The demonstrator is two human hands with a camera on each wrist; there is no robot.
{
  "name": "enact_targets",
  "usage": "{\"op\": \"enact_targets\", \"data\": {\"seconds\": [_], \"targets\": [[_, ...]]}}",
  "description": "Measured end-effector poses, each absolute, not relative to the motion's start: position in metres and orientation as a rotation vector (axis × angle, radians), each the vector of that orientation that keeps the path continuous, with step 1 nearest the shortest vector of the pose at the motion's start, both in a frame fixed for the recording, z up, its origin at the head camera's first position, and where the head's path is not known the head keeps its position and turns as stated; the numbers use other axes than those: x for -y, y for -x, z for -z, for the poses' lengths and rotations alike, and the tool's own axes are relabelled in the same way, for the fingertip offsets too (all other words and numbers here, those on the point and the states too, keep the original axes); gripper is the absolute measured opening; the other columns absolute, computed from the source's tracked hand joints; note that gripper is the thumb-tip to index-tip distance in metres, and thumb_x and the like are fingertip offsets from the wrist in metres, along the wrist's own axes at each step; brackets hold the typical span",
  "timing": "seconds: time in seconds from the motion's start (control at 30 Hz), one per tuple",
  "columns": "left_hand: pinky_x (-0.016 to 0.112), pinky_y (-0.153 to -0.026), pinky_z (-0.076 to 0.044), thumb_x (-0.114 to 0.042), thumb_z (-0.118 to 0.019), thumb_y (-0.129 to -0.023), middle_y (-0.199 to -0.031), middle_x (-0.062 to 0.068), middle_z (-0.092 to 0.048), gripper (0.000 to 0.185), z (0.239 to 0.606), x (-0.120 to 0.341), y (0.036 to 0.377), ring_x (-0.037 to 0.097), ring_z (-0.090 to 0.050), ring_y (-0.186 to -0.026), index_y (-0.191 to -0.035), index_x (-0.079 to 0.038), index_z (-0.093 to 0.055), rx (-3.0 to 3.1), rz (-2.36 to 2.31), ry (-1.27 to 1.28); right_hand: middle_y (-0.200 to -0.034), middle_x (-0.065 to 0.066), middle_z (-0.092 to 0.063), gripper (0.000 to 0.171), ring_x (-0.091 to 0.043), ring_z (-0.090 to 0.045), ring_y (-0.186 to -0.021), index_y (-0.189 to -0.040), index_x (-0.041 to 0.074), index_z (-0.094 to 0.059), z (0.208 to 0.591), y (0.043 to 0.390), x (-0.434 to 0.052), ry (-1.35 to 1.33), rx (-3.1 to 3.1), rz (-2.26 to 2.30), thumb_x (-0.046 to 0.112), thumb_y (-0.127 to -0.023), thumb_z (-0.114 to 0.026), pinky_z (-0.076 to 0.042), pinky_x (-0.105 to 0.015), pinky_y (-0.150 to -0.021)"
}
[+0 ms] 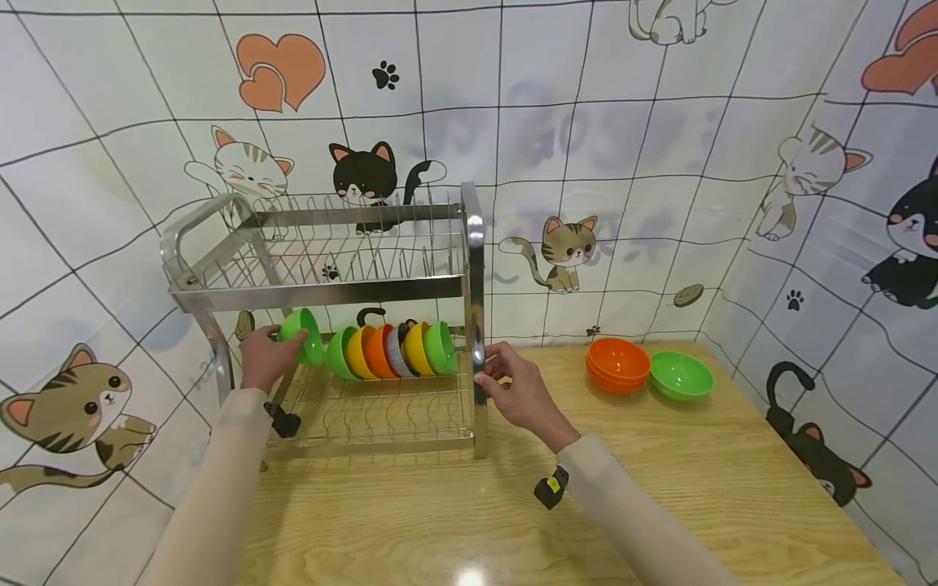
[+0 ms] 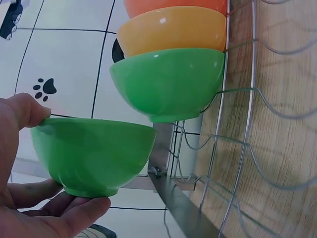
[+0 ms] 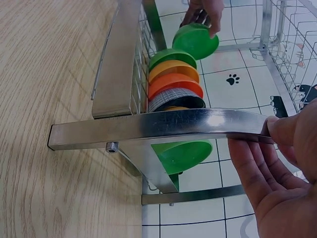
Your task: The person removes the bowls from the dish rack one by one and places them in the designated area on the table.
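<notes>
A two-tier steel dish rack (image 1: pixel 322 291) stands on the wooden table. On its lower tier a row of bowls (image 1: pixel 392 350) stands on edge: green, yellow, orange, a patterned one, yellow, green. My left hand (image 1: pixel 265 358) holds a green bowl (image 1: pixel 304 334) (image 2: pixel 94 156) at the left end of the row, thumb on its rim and fingers under its base, just apart from the nearest green racked bowl (image 2: pixel 168 82). My right hand (image 1: pixel 513 391) (image 3: pixel 277 168) grips the rack's front right post (image 1: pixel 476 325) (image 3: pixel 163 126).
A stack of orange bowls (image 1: pixel 618 365) and a single green bowl (image 1: pixel 681 374) sit on the table (image 1: pixel 659 488) to the right of the rack. Tiled cat-pattern walls close the back and both sides. The rack's upper tier (image 1: pixel 344 244) holds nothing.
</notes>
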State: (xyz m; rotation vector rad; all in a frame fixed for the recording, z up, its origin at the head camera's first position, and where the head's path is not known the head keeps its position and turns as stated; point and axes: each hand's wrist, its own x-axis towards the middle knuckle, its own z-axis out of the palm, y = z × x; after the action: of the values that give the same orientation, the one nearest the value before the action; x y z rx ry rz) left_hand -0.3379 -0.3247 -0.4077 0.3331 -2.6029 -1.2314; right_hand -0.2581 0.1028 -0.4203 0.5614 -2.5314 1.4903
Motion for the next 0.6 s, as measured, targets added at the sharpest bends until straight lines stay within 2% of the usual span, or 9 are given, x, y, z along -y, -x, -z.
{"op": "enact_targets", "data": {"seconds": [0.13,0.33,0.4,0.53,0.6], "targets": [[0.049,-0.089,-0.058,-0.049,-0.062,-0.097,-0.136,0.037,-0.057,0.080,0.405,0.322,0.333,0.045,-0.064,-0.114,-0.147,0.011,-0.045,2.565,1.196,-0.275,-0.100,-0.007,-0.069,0.029,-0.017,-0.068,-0.088,-0.127,0.014,-0.058,0.420,0.258,-0.104,-0.567,2.523,-1.503,0.019,-0.101,-0.067,-0.060,-0.032,-0.078],[0.047,-0.089,-0.059,-0.047,-0.062,-0.098,-0.133,0.035,-0.061,0.076,0.402,0.313,0.324,0.044,-0.066,-0.113,-0.148,0.009,-0.046,2.534,1.157,-0.218,-0.098,-0.007,-0.069,0.028,-0.017,-0.069,-0.087,-0.127,0.014,-0.058,0.421,0.258,-0.104,-0.573,2.511,-1.499,0.018,-0.100,-0.067,-0.059,-0.030,-0.076],[0.043,-0.087,-0.059,-0.045,-0.063,-0.099,-0.131,0.033,-0.063,0.074,0.400,0.309,0.320,0.043,-0.067,-0.112,-0.147,0.008,-0.048,2.519,1.154,-0.208,-0.098,-0.007,-0.069,0.028,-0.016,-0.069,-0.087,-0.127,0.014,-0.058,0.421,0.258,-0.104,-0.573,2.515,-1.500,0.018,-0.100,-0.067,-0.059,-0.029,-0.076],[0.019,-0.076,-0.053,-0.046,-0.065,-0.097,-0.129,0.030,-0.064,0.073,0.397,0.301,0.314,0.039,-0.066,-0.111,-0.148,0.004,-0.050,2.482,1.177,-0.203,-0.098,-0.007,-0.069,0.027,-0.016,-0.068,-0.087,-0.126,0.013,-0.058,0.422,0.258,-0.104,-0.572,2.519,-1.495,0.018,-0.100,-0.067,-0.059,-0.029,-0.077],[0.013,-0.074,-0.049,-0.049,-0.065,-0.097,-0.132,0.028,-0.063,0.076,0.395,0.297,0.311,0.037,-0.064,-0.115,-0.150,0.001,-0.048,2.467,1.226,-0.207,-0.097,-0.007,-0.069,0.027,-0.016,-0.068,-0.087,-0.125,0.013,-0.059,0.422,0.258,-0.104,-0.572,2.519,-1.494,0.018,-0.100,-0.067,-0.059,-0.030,-0.077]]}}
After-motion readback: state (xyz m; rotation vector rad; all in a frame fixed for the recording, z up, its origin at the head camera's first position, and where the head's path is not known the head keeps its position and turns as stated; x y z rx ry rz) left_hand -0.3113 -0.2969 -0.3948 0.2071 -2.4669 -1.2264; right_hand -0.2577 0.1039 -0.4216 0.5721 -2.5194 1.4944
